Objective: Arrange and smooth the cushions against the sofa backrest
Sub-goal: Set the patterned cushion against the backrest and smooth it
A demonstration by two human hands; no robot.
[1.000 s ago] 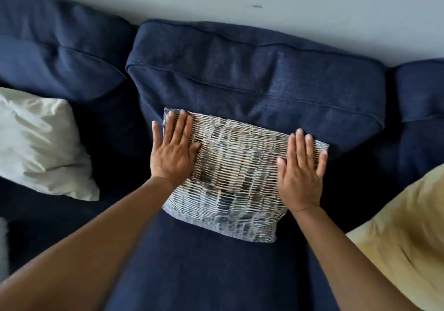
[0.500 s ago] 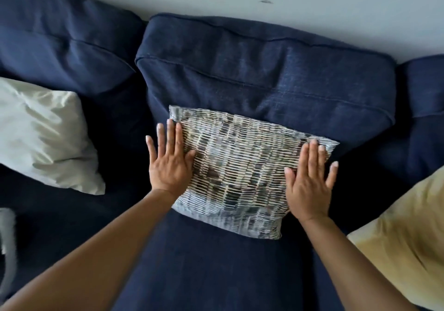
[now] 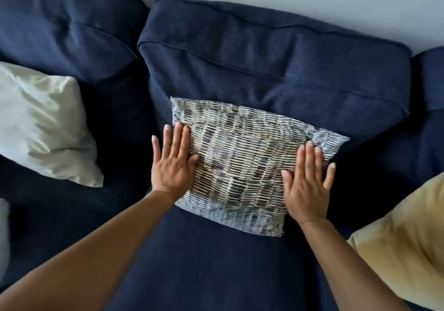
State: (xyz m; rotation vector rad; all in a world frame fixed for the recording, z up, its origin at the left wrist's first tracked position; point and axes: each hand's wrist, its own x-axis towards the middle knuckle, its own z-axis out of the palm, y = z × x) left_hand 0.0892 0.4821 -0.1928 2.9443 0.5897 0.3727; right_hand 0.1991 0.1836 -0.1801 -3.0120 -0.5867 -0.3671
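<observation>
Fingers of left hand (image 3: 173,164) and right hand (image 3: 306,185) flat, spread, gripping nothing; both slid outward to patterned cushion (image 3: 242,161) edges. Cushion leans on navy backrest (image 3: 276,65), smoothing looks nearly done.

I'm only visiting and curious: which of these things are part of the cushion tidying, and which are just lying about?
Part of the job:
patterned cushion
left hand
right hand
sofa backrest
white cushion
yellow cushion

Just there:
wall
pale thing at the left edge, too cropped to identify
</observation>
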